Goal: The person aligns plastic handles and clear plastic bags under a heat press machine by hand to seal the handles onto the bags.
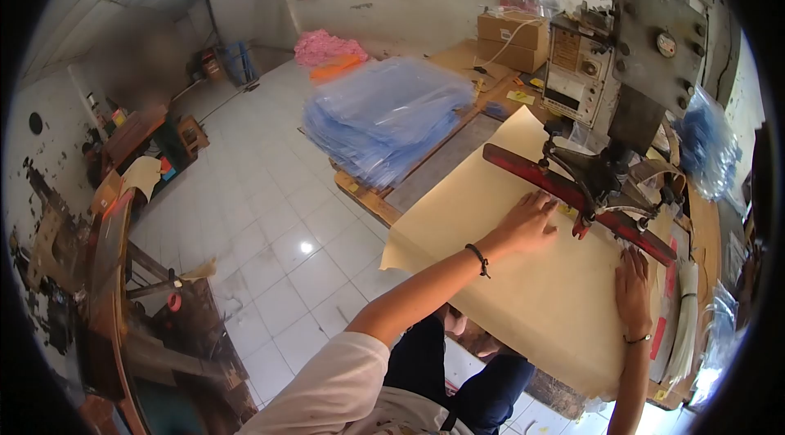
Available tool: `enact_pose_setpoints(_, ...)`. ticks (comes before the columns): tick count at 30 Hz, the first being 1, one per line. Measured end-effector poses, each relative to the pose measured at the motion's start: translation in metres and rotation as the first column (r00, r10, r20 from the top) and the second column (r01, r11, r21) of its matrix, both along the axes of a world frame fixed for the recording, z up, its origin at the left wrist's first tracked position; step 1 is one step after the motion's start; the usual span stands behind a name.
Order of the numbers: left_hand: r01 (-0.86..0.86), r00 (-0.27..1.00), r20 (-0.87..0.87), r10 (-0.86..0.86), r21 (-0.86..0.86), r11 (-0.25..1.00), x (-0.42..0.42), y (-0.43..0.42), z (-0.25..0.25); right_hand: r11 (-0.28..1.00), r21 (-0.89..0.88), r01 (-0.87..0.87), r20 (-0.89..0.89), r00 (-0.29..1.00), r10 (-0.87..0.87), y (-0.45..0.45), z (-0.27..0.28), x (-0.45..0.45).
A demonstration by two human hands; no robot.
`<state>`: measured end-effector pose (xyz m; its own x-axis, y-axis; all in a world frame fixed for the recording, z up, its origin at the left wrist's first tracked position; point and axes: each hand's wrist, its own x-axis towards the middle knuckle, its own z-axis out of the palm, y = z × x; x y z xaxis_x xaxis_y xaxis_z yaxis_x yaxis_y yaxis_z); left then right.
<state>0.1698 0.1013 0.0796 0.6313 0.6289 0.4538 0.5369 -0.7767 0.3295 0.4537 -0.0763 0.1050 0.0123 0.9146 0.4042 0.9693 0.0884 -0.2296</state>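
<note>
A large tan sheet (491,271), like paper or thin card, covers the worktable in front of me. My left hand (529,223) rests on it with the fingers loosely bent and apart, their tips close to the long red bar (523,167) of a press machine. Nearer the right edge of the sheet, my right hand (634,292) lies flat, fingers stretched towards the bar's right end. Neither hand visibly grips anything. The bar hangs from a dark metal bracket (603,177) above the sheet. What lies directly beneath the bar is partly hidden.
A stack of bluish clear plastic sheets (384,112) sits left of the tan sheet. Behind it are pink material (331,48) and a cardboard box (511,41). A control box (579,71) stands beside the press. Pale strips (685,320) lie at the right edge.
</note>
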Motion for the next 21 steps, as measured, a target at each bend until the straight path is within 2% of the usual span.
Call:
enact_pose_setpoints(3, 0.007, 1.000, 0.015, -0.008, 0.043, 0.999, 0.000, 0.001, -0.003, 1.000, 0.000, 0.004, -0.020, 1.000, -0.004, 0.000, -0.001, 0.000)
enact_pose_setpoints(10, 0.017, 0.999, -0.039, -0.019, -0.047, 0.999, 0.000, 0.003, -0.001, 0.999, -0.014, 0.031, -0.017, 0.999, -0.031, 0.005, -0.008, 0.003)
enact_pose_setpoints(13, 0.014, 0.999, -0.040, -0.015, -0.024, 1.000, 0.001, 0.004, -0.003, 1.000, -0.018, 0.024, -0.022, 0.999, -0.025, 0.002, -0.005, 0.002)
enact_pose_setpoints(16, 0.002, 1.000, 0.022, -0.003, 0.066, 0.998, 0.002, 0.006, -0.012, 0.999, -0.024, 0.038, -0.013, 0.999, -0.038, 0.001, -0.005, 0.001)
enact_pose_setpoints(19, -0.018, 1.000, -0.003, 0.018, 0.164, 0.986, 0.003, 0.005, -0.013, 0.998, -0.022, 0.051, -0.016, 0.999, -0.051, 0.000, -0.001, -0.003)
enact_pose_setpoints(21, -0.028, 1.000, -0.004, 0.029, 0.158, 0.987, 0.003, 0.003, -0.012, 0.998, -0.034, 0.055, -0.028, 0.998, -0.056, -0.002, 0.003, -0.007)
